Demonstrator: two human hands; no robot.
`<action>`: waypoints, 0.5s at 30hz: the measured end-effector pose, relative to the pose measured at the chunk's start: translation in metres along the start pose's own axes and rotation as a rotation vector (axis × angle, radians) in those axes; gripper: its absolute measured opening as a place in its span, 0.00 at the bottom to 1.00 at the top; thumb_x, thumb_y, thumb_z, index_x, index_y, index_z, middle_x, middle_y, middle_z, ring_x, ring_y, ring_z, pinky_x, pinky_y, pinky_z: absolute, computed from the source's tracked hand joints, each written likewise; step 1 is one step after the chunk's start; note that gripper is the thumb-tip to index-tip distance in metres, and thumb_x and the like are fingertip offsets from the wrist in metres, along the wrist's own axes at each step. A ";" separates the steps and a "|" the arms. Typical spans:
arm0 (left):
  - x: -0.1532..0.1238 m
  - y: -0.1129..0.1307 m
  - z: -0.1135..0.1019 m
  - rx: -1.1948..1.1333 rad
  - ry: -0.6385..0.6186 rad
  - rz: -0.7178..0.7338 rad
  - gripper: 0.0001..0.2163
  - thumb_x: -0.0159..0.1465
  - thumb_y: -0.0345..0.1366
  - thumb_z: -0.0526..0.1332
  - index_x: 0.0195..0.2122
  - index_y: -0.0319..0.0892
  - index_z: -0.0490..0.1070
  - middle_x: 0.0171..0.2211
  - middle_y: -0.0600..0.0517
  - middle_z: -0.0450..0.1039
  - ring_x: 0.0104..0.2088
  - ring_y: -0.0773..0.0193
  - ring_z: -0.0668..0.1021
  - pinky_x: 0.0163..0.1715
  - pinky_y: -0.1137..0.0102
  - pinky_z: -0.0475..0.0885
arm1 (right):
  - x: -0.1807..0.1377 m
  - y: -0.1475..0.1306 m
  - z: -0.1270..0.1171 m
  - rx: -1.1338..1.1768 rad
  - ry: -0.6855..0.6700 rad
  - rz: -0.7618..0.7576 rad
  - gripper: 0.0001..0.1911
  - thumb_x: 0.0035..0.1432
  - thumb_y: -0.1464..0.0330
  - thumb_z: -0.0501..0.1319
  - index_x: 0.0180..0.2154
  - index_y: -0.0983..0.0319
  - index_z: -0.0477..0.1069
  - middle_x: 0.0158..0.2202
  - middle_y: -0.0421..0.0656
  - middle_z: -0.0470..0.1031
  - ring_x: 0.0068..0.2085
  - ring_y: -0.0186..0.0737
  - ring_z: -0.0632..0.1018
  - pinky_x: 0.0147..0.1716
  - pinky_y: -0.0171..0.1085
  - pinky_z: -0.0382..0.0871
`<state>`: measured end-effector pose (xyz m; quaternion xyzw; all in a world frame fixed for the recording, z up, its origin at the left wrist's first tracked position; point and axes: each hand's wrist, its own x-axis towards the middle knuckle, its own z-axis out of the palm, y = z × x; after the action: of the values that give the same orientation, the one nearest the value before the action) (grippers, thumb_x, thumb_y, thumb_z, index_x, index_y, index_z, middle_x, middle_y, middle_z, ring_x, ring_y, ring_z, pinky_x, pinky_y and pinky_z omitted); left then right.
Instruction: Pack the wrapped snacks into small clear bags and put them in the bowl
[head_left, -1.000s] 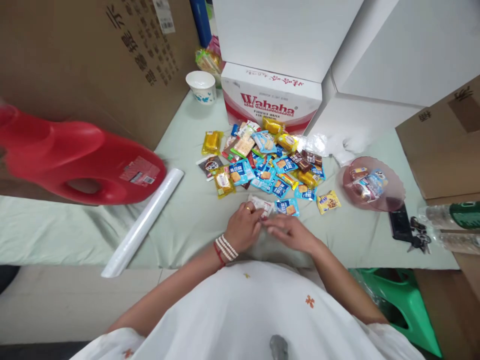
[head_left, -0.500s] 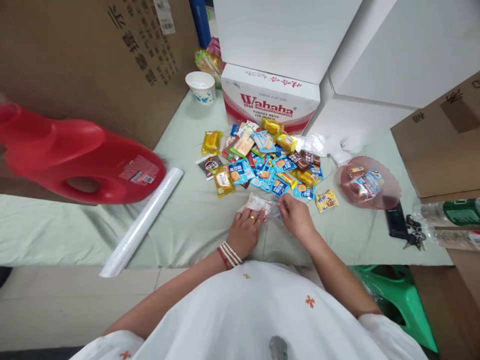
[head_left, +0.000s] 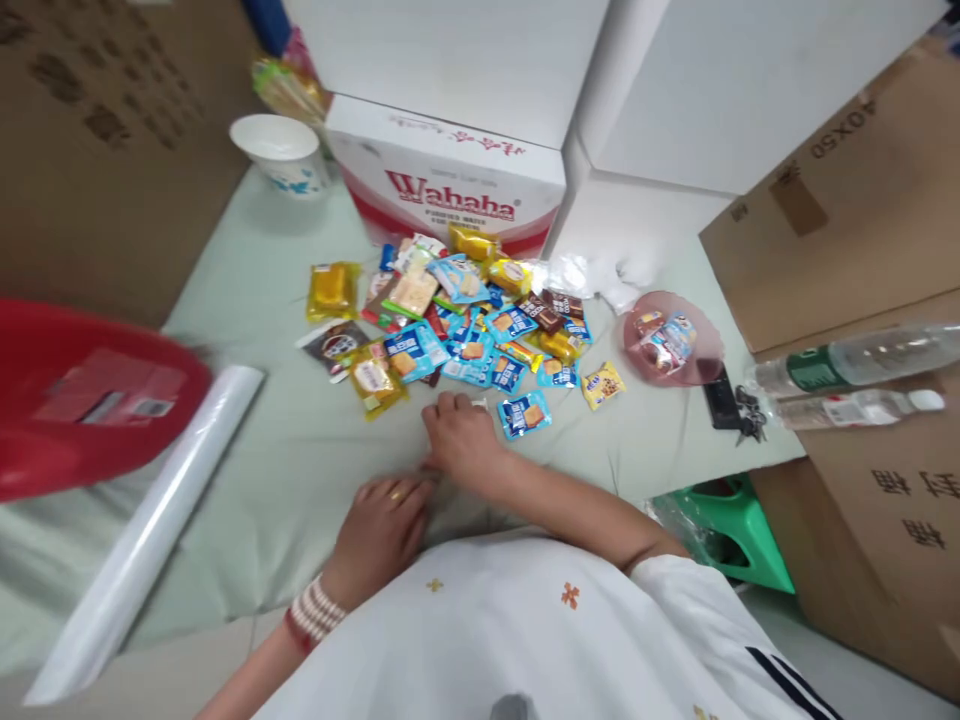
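Observation:
My right hand [head_left: 463, 442] is on the cloth in front of the snack pile, its fingers curled down. Whatever is under them is hidden; only a small pale edge shows beyond the knuckles. Nearer my body, my left hand [head_left: 384, 528], with a ring and a beaded bracelet, has its fingers bent together close to the right wrist. What it grips, if anything, cannot be made out. A blue cracker packet [head_left: 524, 414] lies flat just right of my right hand. Behind is a heap of wrapped snacks [head_left: 469, 350], and a yellow cookie packet [head_left: 602, 386] lies to the right.
A pink bowl [head_left: 709, 345] with a few packets stands right, beside a black phone [head_left: 721, 402], keys [head_left: 750, 415] and plastic bottles [head_left: 862, 408]. Left are a red jug [head_left: 82, 400] and a white roll [head_left: 150, 535]. Behind stand a paper cup [head_left: 279, 150] and a Wahaba carton [head_left: 450, 180].
The view has swung right. My hands have come closer together and nearer my body. The white-and-red wrapper they held is now out of sight, and a blue packet lies apart from the heap.

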<state>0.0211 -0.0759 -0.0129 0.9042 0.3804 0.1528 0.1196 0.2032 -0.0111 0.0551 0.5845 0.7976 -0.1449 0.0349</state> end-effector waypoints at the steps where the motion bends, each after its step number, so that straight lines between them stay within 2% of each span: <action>1: -0.011 -0.005 -0.001 0.016 0.033 -0.008 0.14 0.68 0.31 0.53 0.48 0.41 0.77 0.41 0.45 0.82 0.41 0.54 0.80 0.43 0.59 0.71 | -0.001 0.000 0.001 -0.011 0.001 -0.011 0.21 0.65 0.58 0.65 0.52 0.65 0.69 0.52 0.55 0.71 0.51 0.53 0.72 0.44 0.47 0.74; 3: -0.030 -0.014 -0.003 0.044 0.089 -0.025 0.14 0.69 0.33 0.53 0.48 0.42 0.76 0.40 0.46 0.82 0.41 0.54 0.80 0.42 0.60 0.71 | -0.005 0.006 0.003 -0.014 0.019 -0.037 0.13 0.68 0.68 0.60 0.52 0.65 0.69 0.50 0.54 0.72 0.50 0.52 0.73 0.46 0.48 0.74; 4: -0.038 -0.017 -0.003 0.052 0.104 -0.051 0.13 0.70 0.35 0.53 0.49 0.42 0.76 0.40 0.46 0.82 0.41 0.53 0.80 0.42 0.61 0.71 | -0.009 0.013 0.003 -0.001 0.038 -0.043 0.12 0.68 0.71 0.57 0.52 0.65 0.69 0.50 0.54 0.72 0.50 0.51 0.73 0.47 0.48 0.73; 7: -0.057 -0.023 -0.001 0.048 0.122 -0.142 0.13 0.70 0.37 0.53 0.49 0.43 0.75 0.41 0.45 0.81 0.42 0.52 0.80 0.43 0.60 0.72 | -0.035 0.061 -0.006 0.151 0.163 0.013 0.16 0.68 0.75 0.54 0.54 0.63 0.71 0.51 0.53 0.76 0.51 0.49 0.74 0.51 0.47 0.72; 9: -0.063 -0.025 0.003 0.041 0.132 -0.193 0.14 0.70 0.38 0.52 0.48 0.43 0.75 0.41 0.44 0.81 0.42 0.51 0.80 0.43 0.58 0.73 | -0.063 0.117 -0.024 0.341 0.307 0.109 0.18 0.68 0.73 0.53 0.56 0.60 0.71 0.54 0.49 0.78 0.52 0.46 0.76 0.54 0.44 0.71; 11: -0.065 -0.025 0.008 0.053 0.149 -0.219 0.13 0.69 0.38 0.53 0.47 0.43 0.76 0.40 0.44 0.81 0.42 0.49 0.81 0.43 0.56 0.74 | -0.095 0.188 -0.052 0.467 0.451 0.220 0.18 0.68 0.70 0.52 0.55 0.59 0.73 0.51 0.47 0.81 0.51 0.45 0.78 0.53 0.44 0.72; 14: -0.063 -0.024 0.014 0.089 0.198 -0.239 0.12 0.67 0.39 0.54 0.44 0.47 0.77 0.38 0.45 0.81 0.39 0.47 0.81 0.39 0.54 0.75 | -0.138 0.297 -0.100 0.352 0.664 0.534 0.17 0.64 0.68 0.56 0.52 0.59 0.76 0.50 0.46 0.81 0.50 0.46 0.79 0.53 0.45 0.71; 15: -0.061 -0.023 0.015 0.092 0.211 -0.250 0.12 0.66 0.40 0.54 0.44 0.48 0.77 0.37 0.46 0.81 0.38 0.47 0.80 0.37 0.53 0.75 | -0.147 0.328 -0.114 0.280 0.656 0.645 0.18 0.63 0.69 0.55 0.52 0.61 0.76 0.49 0.47 0.82 0.48 0.46 0.80 0.51 0.43 0.72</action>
<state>-0.0292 -0.1061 -0.0456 0.8334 0.5069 0.2134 0.0555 0.5712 -0.0256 0.1345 0.8161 0.5172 -0.0408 -0.2546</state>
